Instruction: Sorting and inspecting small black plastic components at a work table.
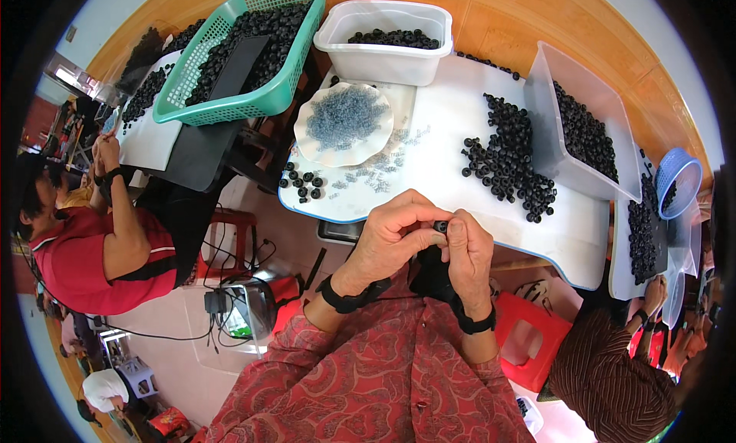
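In front of my chest, just off the table's near edge, my two hands meet at a small round black part with a hole in its end. My left hand is closed, pinching this part between thumb and forefinger. My right hand is closed too, its thumb and fingers pressed against the part's other side. Whether a second small piece sits between the fingers is hidden. Past my left hand, small clear tube-like pieces lie scattered. A white wavy-rimmed plate carries a heap of these pieces.
Loose black parts spread across the white table, with a few more at its left corner. Around it stand a white tub, a clear bin and a green basket. Co-workers sit left and right.
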A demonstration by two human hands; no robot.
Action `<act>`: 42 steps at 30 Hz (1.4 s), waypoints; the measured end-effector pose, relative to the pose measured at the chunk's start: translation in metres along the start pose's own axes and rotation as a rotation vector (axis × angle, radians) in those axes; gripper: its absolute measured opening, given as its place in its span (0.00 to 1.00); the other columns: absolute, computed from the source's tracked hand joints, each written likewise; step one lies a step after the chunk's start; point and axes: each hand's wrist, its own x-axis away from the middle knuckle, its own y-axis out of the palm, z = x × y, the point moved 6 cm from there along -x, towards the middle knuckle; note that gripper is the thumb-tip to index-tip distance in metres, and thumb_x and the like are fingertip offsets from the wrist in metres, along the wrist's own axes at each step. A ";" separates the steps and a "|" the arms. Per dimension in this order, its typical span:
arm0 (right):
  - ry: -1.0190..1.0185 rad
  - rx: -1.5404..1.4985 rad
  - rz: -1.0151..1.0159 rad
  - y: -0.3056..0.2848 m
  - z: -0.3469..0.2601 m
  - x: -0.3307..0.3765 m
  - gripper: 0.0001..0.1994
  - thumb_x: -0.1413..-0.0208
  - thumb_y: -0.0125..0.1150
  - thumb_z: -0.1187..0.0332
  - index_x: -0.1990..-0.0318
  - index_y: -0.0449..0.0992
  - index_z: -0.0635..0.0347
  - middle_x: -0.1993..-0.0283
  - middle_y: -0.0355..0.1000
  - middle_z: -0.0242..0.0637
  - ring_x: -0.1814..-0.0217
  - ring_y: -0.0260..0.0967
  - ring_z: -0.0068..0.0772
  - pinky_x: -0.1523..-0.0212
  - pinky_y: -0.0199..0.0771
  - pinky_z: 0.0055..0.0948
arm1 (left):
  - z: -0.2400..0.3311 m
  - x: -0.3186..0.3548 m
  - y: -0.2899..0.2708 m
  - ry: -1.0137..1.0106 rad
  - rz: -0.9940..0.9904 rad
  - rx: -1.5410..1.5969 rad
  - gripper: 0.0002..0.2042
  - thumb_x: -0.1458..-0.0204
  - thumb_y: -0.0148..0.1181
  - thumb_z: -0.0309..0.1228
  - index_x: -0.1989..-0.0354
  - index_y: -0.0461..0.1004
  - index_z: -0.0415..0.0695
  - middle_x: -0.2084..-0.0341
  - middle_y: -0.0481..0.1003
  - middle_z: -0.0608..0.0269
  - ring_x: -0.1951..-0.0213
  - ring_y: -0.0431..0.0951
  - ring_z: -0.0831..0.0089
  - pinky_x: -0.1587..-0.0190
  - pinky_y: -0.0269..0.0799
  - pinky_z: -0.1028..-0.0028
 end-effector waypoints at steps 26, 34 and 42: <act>-0.080 -0.047 -0.010 -0.012 0.014 -0.003 0.13 0.34 0.52 0.69 0.73 0.70 0.63 0.77 0.67 0.28 0.80 0.59 0.14 0.79 0.58 0.18 | -0.046 -0.005 0.013 -0.481 -0.103 0.513 0.11 0.38 0.54 0.24 0.50 0.75 0.34 0.70 0.76 0.64 0.71 0.75 0.80 0.68 0.73 0.79; -0.111 0.130 0.064 -0.028 0.026 -0.011 0.13 0.36 0.54 0.71 0.75 0.69 0.64 0.79 0.68 0.31 0.81 0.60 0.16 0.80 0.59 0.22 | -0.055 -0.021 0.013 -0.505 -0.143 0.709 0.14 0.37 0.54 0.28 0.47 0.73 0.34 0.66 0.77 0.61 0.68 0.75 0.79 0.67 0.72 0.79; -0.257 0.318 0.248 -0.043 0.045 -0.026 0.10 0.41 0.59 0.74 0.73 0.68 0.65 0.78 0.65 0.41 0.82 0.61 0.37 0.80 0.60 0.33 | -0.054 -0.031 0.016 -0.530 -0.123 0.754 0.14 0.37 0.54 0.28 0.46 0.73 0.35 0.63 0.78 0.59 0.67 0.76 0.79 0.66 0.73 0.80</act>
